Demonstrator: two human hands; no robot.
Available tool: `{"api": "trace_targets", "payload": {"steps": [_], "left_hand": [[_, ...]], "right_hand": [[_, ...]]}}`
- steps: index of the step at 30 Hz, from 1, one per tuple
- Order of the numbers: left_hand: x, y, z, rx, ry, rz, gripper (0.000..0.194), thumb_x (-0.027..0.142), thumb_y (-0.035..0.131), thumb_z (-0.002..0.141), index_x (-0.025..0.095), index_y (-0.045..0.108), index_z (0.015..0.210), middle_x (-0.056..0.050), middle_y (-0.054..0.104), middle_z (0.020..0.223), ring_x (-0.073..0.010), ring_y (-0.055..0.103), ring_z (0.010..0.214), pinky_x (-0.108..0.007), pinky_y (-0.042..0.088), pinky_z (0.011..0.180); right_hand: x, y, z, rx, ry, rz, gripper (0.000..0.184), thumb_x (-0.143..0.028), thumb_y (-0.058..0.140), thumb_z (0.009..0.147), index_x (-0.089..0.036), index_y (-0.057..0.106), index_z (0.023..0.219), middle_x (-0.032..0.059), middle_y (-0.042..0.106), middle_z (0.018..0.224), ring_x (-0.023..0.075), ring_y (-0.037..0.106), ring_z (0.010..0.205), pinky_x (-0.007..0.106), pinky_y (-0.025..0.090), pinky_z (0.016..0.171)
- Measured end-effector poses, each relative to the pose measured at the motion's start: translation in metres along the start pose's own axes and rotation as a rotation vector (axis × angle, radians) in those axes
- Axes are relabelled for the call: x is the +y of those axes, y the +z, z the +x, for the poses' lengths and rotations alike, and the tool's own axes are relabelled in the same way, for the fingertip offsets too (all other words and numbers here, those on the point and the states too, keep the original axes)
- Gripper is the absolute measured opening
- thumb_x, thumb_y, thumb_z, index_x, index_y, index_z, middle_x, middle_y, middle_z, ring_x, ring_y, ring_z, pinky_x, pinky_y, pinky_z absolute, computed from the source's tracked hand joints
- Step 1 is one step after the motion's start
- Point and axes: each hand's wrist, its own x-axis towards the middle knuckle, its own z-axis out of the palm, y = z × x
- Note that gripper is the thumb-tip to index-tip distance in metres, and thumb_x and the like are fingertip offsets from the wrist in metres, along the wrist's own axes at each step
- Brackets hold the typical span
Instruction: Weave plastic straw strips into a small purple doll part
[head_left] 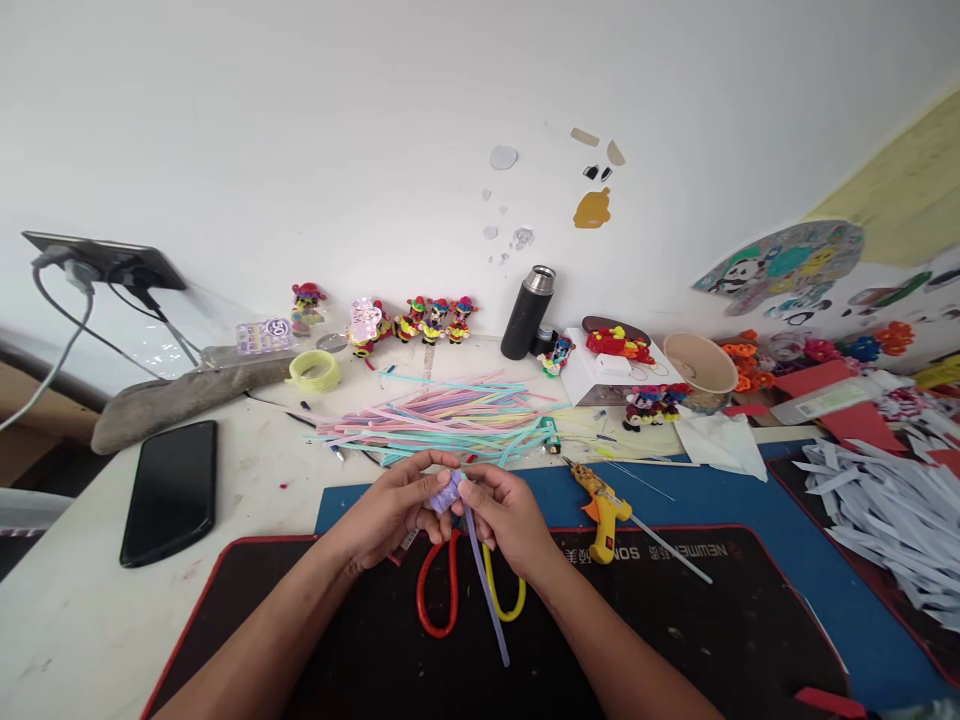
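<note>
Between my two hands is a purple pipe cleaner (480,570), coiled into a small bundle at the top with a long straight tail hanging down. My left hand (409,505) pinches the coiled part between thumb and fingers. My right hand (506,515) closes on the coil's right side, where the tail comes out. Under the hands lies a pair of scissors (437,600) with one red and one yellow handle loop; its blades are hidden by my hands. Behind them spreads a pile of pastel pipe cleaners (427,415).
A yellow hot glue gun (606,510) lies right of my hands on the dark mat (637,630). A phone (169,490) rests at left, a black thermos (527,315) stands by the wall, and several small figures (435,320) line the back. White strips (885,520) heap at right.
</note>
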Motion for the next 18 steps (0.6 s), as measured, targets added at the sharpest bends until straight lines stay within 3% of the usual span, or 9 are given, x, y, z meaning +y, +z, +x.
{"api": "trace_targets", "payload": {"steps": [4, 8, 14, 18], "left_hand": [[0.0015, -0.0011, -0.0013, 0.003, 0.133, 0.232, 0.051, 0.055, 0.073, 0.091, 0.019, 0.059, 0.125, -0.006, 0.072, 0.089, -0.0197, 0.073, 0.074, -0.03, 0.061, 0.066], [0.0048, -0.0037, -0.0048, 0.047, 0.321, 0.548, 0.049, 0.042, 0.081, 0.086, 0.023, 0.063, 0.128, -0.009, 0.073, 0.114, -0.025, 0.07, 0.104, -0.036, 0.057, 0.089], [0.0045, -0.001, -0.0053, 0.148, 0.4, 0.796, 0.036, 0.033, 0.076, 0.088, 0.024, 0.072, 0.122, -0.009, 0.076, 0.116, -0.0264, 0.071, 0.101, -0.036, 0.057, 0.088], [0.0018, -0.0008, -0.0043, 0.145, 0.486, 0.869, 0.036, 0.026, 0.074, 0.089, 0.028, 0.075, 0.125, -0.009, 0.076, 0.122, -0.0278, 0.071, 0.109, -0.034, 0.057, 0.091]], "right_hand": [[0.0012, 0.0012, 0.0025, 0.061, 0.017, 0.058, 0.049, -0.059, 0.084, 0.078, -0.016, 0.068, 0.095, -0.0096, 0.052, 0.05, 0.004, 0.031, 0.033, 0.019, 0.025, 0.033], [0.0007, 0.0012, 0.0026, 0.087, 0.023, 0.068, 0.049, -0.059, 0.085, 0.077, -0.017, 0.066, 0.091, -0.0129, 0.041, 0.043, 0.0042, 0.027, 0.032, 0.02, 0.022, 0.033], [0.0, -0.0008, 0.0015, 0.084, 0.017, 0.077, 0.049, -0.058, 0.086, 0.076, -0.017, 0.064, 0.093, -0.0133, 0.042, 0.044, 0.0036, 0.026, 0.032, 0.02, 0.02, 0.034], [0.001, -0.0014, 0.0015, 0.082, 0.018, 0.064, 0.049, -0.059, 0.086, 0.076, -0.018, 0.064, 0.092, -0.0131, 0.043, 0.043, 0.004, 0.027, 0.032, 0.02, 0.02, 0.034]]}}
